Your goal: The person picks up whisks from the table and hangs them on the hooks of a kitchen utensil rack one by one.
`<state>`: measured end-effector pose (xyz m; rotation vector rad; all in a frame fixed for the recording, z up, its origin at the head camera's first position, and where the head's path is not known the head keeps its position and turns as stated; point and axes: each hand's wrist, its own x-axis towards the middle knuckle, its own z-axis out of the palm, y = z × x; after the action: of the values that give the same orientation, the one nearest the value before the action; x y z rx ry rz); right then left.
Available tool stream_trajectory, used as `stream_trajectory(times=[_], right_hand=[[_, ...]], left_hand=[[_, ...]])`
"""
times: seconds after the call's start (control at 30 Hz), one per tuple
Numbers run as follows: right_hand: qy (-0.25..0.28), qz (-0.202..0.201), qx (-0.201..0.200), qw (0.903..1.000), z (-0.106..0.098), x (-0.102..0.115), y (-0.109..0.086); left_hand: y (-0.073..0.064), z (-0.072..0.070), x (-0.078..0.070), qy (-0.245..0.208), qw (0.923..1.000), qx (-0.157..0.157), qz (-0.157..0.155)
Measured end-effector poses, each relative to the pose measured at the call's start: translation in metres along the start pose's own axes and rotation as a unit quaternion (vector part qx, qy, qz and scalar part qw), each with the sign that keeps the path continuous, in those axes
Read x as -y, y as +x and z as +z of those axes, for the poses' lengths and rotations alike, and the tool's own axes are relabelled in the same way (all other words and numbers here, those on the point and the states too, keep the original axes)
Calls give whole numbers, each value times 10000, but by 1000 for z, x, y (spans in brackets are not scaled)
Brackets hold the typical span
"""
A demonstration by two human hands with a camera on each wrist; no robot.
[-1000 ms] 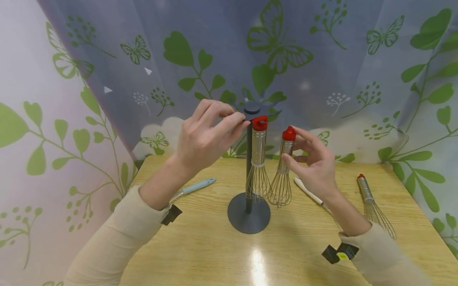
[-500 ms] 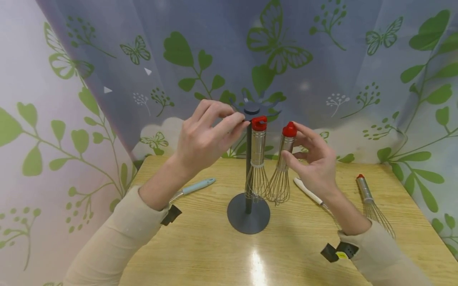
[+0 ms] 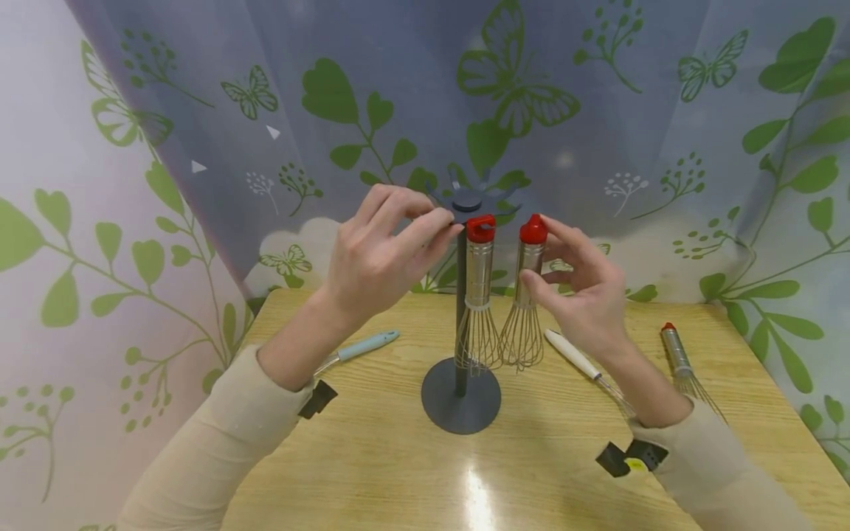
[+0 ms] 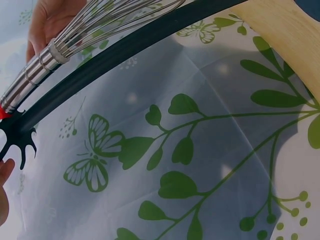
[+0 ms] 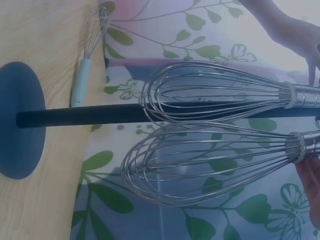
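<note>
The right hand [image 3: 587,295] has its grip closed round a red-capped whisk [image 3: 523,295], thumb on one side of the steel handle and fingers on the other; the whisk is in the air, wires down, just beside a hanging whisk [image 3: 479,280] at the dark stand [image 3: 461,317]; the left hand [image 3: 392,251] has its grip drawn into what looks like a pinch on an arm at the stand's top, near the hanging whisk's cap, and holds no whisk.

What worries me, watching, is the wires; the two cages are so near, touching or not I can't tell, that a sideways swing might snag them and unhook the hanging one; a hard pull up top might tip the stand, should the left hand let go; and smooth steel held so high could slip and drop to the worktop [image 3: 372,464], perhaps onto the white-handled tool [image 3: 572,354].
</note>
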<state>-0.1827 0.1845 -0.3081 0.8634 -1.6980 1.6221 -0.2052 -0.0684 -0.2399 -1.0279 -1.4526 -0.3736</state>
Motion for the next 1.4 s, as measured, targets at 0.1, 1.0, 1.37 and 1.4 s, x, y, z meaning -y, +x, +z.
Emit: stream_trajectory(times=[0.1,1.0,1.37,1.4], right_hand=[[-13,-40,-19,10000,-1,2,2],[-76,-307,16,9995,3,13,21],[-182,-355,99,9992,1,16,26],[-198,-350,108,9991,1,16,26]], left_hand=[[0,0,0,6,10000,-15,1],[0,1,1,7,10000,-72,10],[0,1,1,-10,10000,-56,-21],[0,1,0,-11,10000,-57,-21]])
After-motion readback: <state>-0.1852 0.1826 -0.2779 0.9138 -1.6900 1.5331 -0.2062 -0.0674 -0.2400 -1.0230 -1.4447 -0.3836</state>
